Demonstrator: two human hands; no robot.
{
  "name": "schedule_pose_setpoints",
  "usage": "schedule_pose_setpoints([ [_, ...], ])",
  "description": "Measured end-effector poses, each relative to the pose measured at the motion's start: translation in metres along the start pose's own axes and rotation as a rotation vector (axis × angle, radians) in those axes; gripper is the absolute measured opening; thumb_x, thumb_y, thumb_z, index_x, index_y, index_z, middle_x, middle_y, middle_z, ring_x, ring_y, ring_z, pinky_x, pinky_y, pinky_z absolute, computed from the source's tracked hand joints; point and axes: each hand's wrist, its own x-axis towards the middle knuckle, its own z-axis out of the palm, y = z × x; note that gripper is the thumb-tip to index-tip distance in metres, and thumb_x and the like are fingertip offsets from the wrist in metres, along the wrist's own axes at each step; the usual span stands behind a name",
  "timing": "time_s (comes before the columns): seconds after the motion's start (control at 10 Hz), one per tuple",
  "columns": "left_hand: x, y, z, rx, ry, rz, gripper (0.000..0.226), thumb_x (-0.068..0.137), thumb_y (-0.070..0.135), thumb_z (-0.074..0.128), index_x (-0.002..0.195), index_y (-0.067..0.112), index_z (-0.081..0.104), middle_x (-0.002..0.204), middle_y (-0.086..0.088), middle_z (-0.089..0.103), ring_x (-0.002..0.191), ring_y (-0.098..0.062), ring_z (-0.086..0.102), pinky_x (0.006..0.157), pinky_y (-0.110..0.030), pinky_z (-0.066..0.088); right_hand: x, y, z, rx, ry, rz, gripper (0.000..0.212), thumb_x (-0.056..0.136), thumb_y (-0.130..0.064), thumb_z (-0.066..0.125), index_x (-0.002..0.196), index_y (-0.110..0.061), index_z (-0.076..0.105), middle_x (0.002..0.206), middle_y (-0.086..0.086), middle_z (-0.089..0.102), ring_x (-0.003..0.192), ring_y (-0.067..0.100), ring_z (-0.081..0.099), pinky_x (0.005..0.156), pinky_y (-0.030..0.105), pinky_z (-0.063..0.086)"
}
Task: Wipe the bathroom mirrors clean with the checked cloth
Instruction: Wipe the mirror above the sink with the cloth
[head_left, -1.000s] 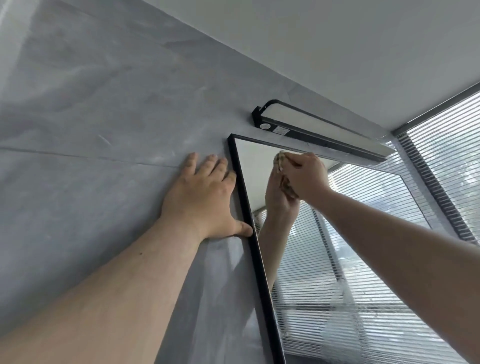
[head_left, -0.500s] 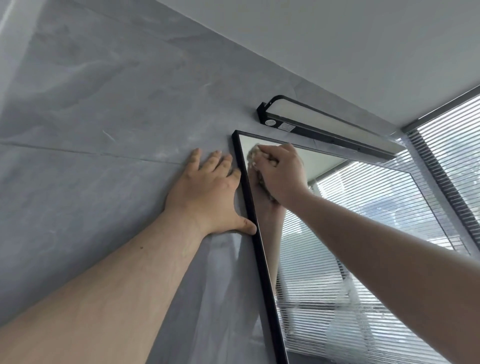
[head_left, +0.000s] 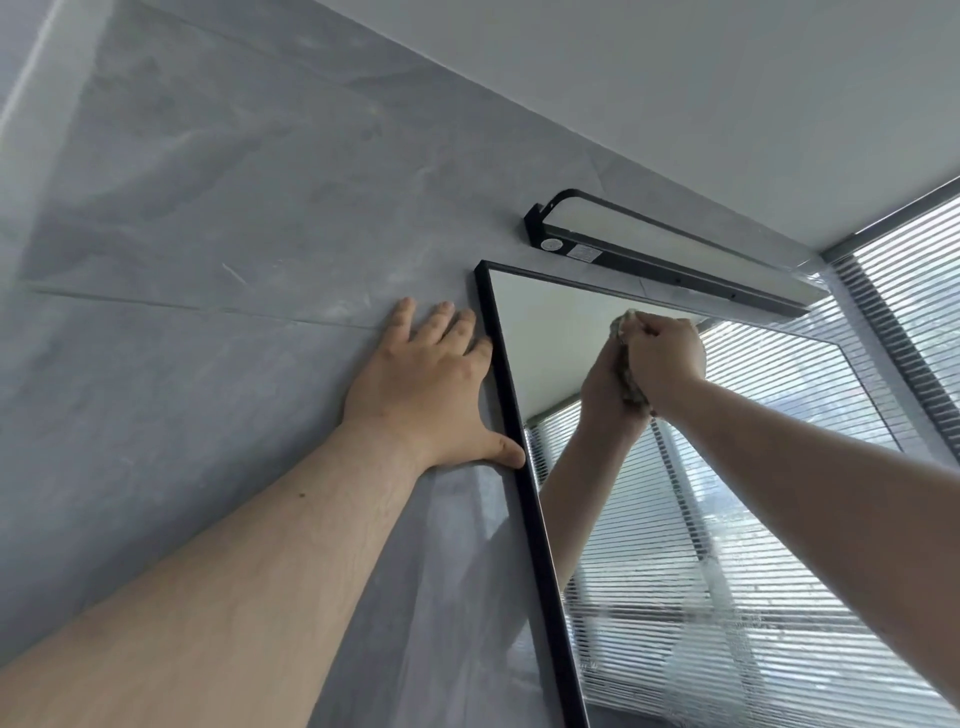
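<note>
1. Wiping is underway: the right hand has its grip clamped on the bunched checked cloth, pressed to the mirror at upper centre of the frame.
2. The left hand lies flat, fingers apart, on the grey wall beside the black frame.
3. Next, probably sweep down over the streaked glass at lower right.

The grey tiled wall holds a mirror with a thin black frame. A long black lamp is fixed to the wall just above the mirror. A left hand lies flat on the tiles, touching the frame.
</note>
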Motion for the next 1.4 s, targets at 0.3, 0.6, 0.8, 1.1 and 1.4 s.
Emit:
schedule_pose_setpoints([
  [0.3,-0.001,0.001,-0.002,-0.005,-0.012,-0.008,0.129,0.057,0.101,0.031,0.157,0.021,0.018,0.166,-0.007,0.01,0.154,-0.025,0.0,0.122,-0.055,-0.001,-0.054,-0.072,0.014,0.011,-0.228,-0.356,0.027,0.097,-0.04,0.056,0.12,-0.034,0.071,0.103,-0.01,0.053,0.101,0.009,0.049,0.085,0.026,0.037],
  [0.6,-0.002,0.001,-0.002,-0.003,-0.011,-0.008,0.128,0.059,0.101,0.032,0.158,0.021,0.015,0.167,-0.006,0.008,0.154,-0.024,-0.001,0.122,-0.054,-0.003,-0.024,-0.046,0.016,-0.009,-0.154,-0.346,0.029,0.1,-0.032,0.055,0.125,-0.031,0.068,0.109,-0.007,0.055,0.109,0.015,0.048,0.091,0.023,0.031],
  [0.8,0.0,0.0,-0.002,-0.008,0.0,-0.006,0.127,0.058,0.101,0.034,0.157,0.022,0.019,0.166,-0.005,0.011,0.154,-0.023,0.001,0.122,-0.054,-0.002,0.036,0.012,-0.009,-0.125,-0.178,-0.099,0.036,0.102,-0.029,0.044,0.133,-0.036,0.061,0.115,-0.004,0.045,0.121,0.025,0.042,0.108,0.037,0.032],
  [1.1,-0.001,0.001,-0.004,-0.001,-0.005,-0.011,0.127,0.057,0.101,0.035,0.156,0.023,0.021,0.166,-0.005,0.012,0.154,-0.023,0.002,0.122,-0.053,0.0,0.023,0.031,-0.03,0.013,-0.332,-0.159,0.048,0.089,-0.003,0.051,0.12,-0.033,0.07,0.126,0.0,0.058,0.121,0.025,0.051,0.109,0.048,0.041],
  [1.4,-0.001,0.002,-0.004,-0.008,0.013,-0.011,0.128,0.054,0.101,0.033,0.155,0.023,0.026,0.166,-0.006,0.015,0.154,-0.023,0.004,0.122,-0.053,0.002,-0.142,0.048,-0.072,0.229,-0.332,-0.271,0.028,0.07,-0.042,0.059,0.093,-0.036,0.075,0.103,-0.008,0.061,0.109,0.022,0.054,0.095,0.033,0.045],
])
